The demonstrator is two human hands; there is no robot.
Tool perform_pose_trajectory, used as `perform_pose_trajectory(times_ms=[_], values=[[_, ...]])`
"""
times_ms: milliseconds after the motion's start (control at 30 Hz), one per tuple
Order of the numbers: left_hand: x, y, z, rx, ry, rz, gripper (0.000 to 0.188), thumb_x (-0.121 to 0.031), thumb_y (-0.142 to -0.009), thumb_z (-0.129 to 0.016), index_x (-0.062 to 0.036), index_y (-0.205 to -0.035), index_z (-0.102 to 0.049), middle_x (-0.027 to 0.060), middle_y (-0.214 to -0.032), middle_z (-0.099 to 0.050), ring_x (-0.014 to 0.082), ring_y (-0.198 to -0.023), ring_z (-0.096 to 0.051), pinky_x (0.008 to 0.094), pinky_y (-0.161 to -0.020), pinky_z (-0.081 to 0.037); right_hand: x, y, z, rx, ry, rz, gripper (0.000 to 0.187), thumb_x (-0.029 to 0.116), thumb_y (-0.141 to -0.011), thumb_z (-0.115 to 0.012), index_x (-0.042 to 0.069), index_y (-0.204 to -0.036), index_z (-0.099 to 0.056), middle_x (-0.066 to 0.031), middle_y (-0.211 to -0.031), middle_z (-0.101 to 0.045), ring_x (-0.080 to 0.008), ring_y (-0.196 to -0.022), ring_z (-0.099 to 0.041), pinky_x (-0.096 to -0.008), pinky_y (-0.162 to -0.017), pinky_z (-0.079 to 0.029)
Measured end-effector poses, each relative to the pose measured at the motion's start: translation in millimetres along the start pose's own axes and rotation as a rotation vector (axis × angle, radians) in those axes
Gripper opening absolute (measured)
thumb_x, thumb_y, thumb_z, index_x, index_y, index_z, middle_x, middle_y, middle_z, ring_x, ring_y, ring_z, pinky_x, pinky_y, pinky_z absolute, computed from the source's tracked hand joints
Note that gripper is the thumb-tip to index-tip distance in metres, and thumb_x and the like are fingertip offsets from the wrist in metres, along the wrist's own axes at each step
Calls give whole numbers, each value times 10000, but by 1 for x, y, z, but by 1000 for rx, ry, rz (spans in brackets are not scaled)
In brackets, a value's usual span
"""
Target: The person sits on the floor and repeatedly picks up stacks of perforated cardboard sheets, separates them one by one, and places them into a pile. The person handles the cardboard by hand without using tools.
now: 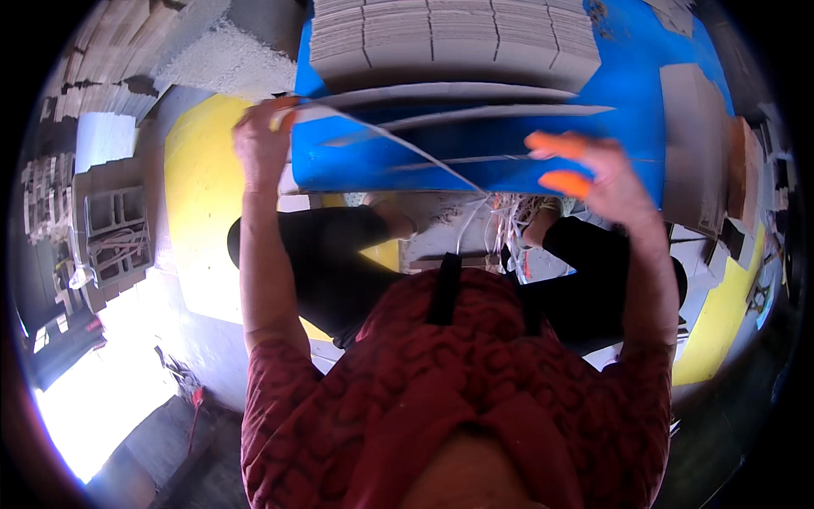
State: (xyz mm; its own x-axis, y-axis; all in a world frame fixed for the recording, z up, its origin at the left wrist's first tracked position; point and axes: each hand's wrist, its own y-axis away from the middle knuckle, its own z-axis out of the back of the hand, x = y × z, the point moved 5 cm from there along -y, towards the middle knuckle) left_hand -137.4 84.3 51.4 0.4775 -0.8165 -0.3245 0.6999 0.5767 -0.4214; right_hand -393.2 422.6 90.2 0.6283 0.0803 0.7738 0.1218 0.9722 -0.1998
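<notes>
My left hand [261, 140], with orange finger covers, is closed at the left edge of the blue table. From its fingers a thin pale strap [398, 142] runs slanting down to the table's front edge and on toward my lap. Thin grey-brown cardboard pieces [475, 114] lie crosswise on the table in front of me, blurred, their left ends near my left hand. My right hand [606, 178] is over the right part of the table, its orange-covered thumb and finger spread apart with nothing seen between them.
A stack of flat cardboard [458, 38] sits at the back of the blue table [627, 93]. More cardboard [699, 144] stands at the right. Loose pale straps [513, 225] hang between my knees. A grey crate [117, 225] is at far left, beyond a yellow surface [199, 195].
</notes>
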Motion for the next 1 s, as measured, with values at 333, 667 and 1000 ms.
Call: perform_pose_trajectory(times_ms=[333,667,1000], values=[[-183,20,-26,169,55,-271,478,-310,-717,-837,-227,-1167,-698,92,-1343,-562,274,-1232,-536,512,-1086,-348,-200,186,217,-403,1556,-1113,494,284,-919,-606,150,-1378,-483,-153,-1388,-504,-330,-1208,-539,-463,-936,-482],[-232,20,-79,434,183,-352,151,-267,-779,-790,-189,-908,-785,71,-1349,-526,248,-1319,-453,533,-1159,-220,-118,188,234,-887,1074,-689,445,129,-912,-509,108,-1355,-551,-177,-1007,-697,-282,-960,-682,-419,-816,-526],[-239,27,-79,482,129,-355,137,-252,-789,-780,-218,-922,-791,51,-1347,-520,235,-1321,-447,529,-1177,-190,-30,92,79,-721,379,-408,538,-163,-819,-421,15,-1306,-566,-133,-1066,-676,-155,-917,-642,-273,-794,-512]])
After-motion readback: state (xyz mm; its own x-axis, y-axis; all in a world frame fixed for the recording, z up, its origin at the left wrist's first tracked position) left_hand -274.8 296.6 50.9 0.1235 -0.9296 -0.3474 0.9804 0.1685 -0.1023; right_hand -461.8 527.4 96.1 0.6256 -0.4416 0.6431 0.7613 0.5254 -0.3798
